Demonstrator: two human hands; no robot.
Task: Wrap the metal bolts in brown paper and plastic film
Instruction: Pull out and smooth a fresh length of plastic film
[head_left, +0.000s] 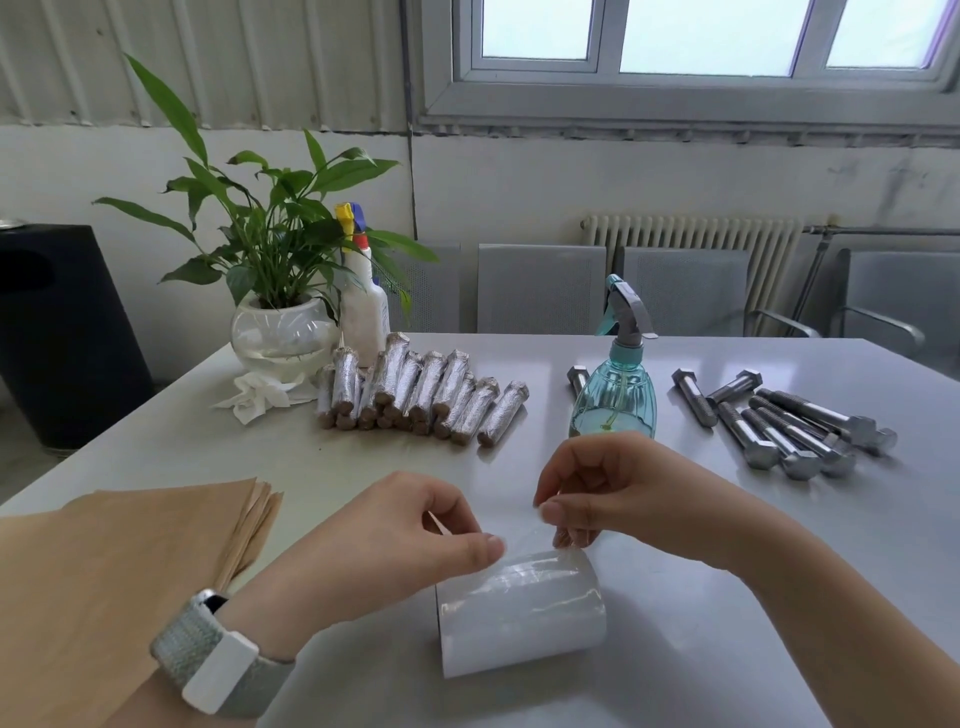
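Both my left hand (410, 525) and right hand (597, 488) pinched the loose film edge above the plastic film roll (519, 608); peeling evenly, I judged, would prevent tearing.

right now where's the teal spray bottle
In the head view the teal spray bottle stands on the table right of centre, between the wrapped bolts and the bare bolts, just beyond the right hand.

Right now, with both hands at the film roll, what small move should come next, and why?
Probably pull the pinched film edge up off the roll: left hand and right hand both pinch it, yet no sheet is drawn out.
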